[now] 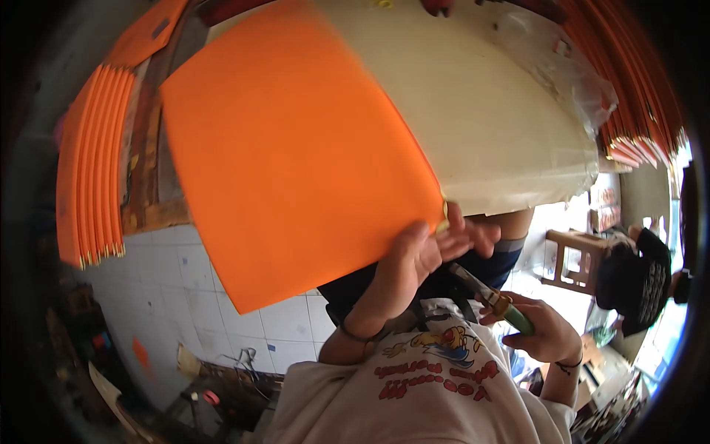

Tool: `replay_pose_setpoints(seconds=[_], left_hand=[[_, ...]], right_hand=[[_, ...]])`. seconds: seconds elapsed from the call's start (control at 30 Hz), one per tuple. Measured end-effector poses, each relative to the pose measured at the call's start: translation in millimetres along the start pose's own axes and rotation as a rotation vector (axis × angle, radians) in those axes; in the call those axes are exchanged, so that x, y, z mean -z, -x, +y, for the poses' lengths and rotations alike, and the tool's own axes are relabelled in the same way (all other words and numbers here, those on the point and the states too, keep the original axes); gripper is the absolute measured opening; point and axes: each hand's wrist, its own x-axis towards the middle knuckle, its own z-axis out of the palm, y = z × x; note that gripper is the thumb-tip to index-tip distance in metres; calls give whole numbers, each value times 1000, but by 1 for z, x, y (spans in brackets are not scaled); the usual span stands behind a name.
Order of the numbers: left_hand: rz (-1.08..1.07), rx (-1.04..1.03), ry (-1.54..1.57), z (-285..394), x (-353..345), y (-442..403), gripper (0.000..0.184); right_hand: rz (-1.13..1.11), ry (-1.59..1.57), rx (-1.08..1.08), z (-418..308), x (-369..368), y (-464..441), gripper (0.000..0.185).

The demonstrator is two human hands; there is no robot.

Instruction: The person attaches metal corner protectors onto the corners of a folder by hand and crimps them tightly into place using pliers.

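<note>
A large flat orange panel [296,155] lies partly over the table and juts past its front edge, slightly blurred along one side. At its near right corner, my left hand [410,270] grips it, the thumb over the surface and the other fingers partly spread beyond the edge. A small yellow piece [443,214] shows at that corner, beside my fingers. Lower right, in front of my shirt, my right hand [543,329] is closed around a green-handled knife [518,318]. Its metal blade points up and left toward my left hand, apart from the panel.
A pale covered table [488,111] spans the top, with clear plastic [566,66] at its right. Stacked orange panels [92,170] stand left, and more orange pieces [629,89] at upper right. Beyond a wooden stool [573,259] is a person in black [640,274].
</note>
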Motion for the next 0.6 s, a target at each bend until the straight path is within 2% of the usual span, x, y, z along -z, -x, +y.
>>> replay_pose_setpoints(seconds=[0.03, 0.07, 0.13, 0.17, 0.2, 0.27, 0.33, 0.4, 0.43, 0.53, 0.6], left_hand=[[57, 104, 24, 5, -5, 14, 47], [63, 81, 34, 7, -5, 28, 44], [81, 26, 66, 7, -2, 55, 40], [143, 76, 73, 15, -4, 70, 45], [209, 124, 81, 25, -7, 88, 51], [171, 60, -111, 44, 1, 110, 53], [351, 46, -235, 60, 4, 136, 59], [503, 19, -336, 71, -2, 154, 65], [473, -38, -335, 71, 0, 163, 62], [709, -69, -483, 61, -25, 158, 56], [763, -164, -492, 52, -24, 159, 49]], right_hand=[[-38, 31, -9, 4, 5, 2, 49], [-76, 61, -24, 7, 9, 4, 47], [-138, -10, 101, 20, 15, 2, 32], [-221, 52, 193, 28, 18, -2, 36], [-283, 59, -33, 26, 19, 0, 41], [-422, 115, -33, 13, 21, -16, 47], [-427, 28, 153, 24, 16, -27, 36], [-408, 5, 90, 24, 12, -35, 34], [-378, -143, 183, 35, 3, -38, 37], [-355, -364, 93, 34, -13, -48, 52], [-361, -445, 24, 23, -25, -58, 58]])
